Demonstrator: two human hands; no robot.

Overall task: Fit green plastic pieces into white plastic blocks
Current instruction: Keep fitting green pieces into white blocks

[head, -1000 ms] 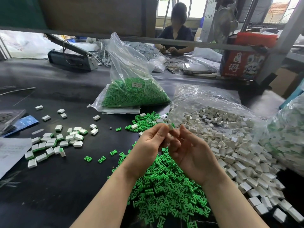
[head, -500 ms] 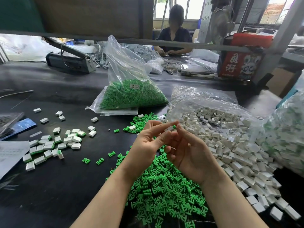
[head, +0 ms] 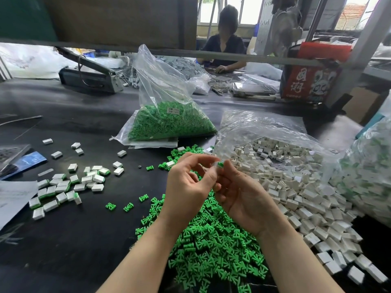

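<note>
Left hand point(head: 188, 187): fingers curled, pinching at the white block, mostly hidden
Green piece point(head: 220, 164): tiny, peeking out at fingertips, 12 o'clock of both hands
Right hand point(head: 241, 195): curled too, pinching same spot
Handling: probably light, stiff, kinda slippery; best pinched by the edges
Green pile point(head: 211, 235): 6 o'clock
White pile point(head: 296, 187): 3 o'clock

Bright green plastic pieces point(head: 211, 240), white blocks point(head: 296, 187), black tabletop point(head: 74, 240), clear bag point(head: 167, 98), red box with white characters point(head: 309, 81), blue packet point(head: 31, 160)
</note>
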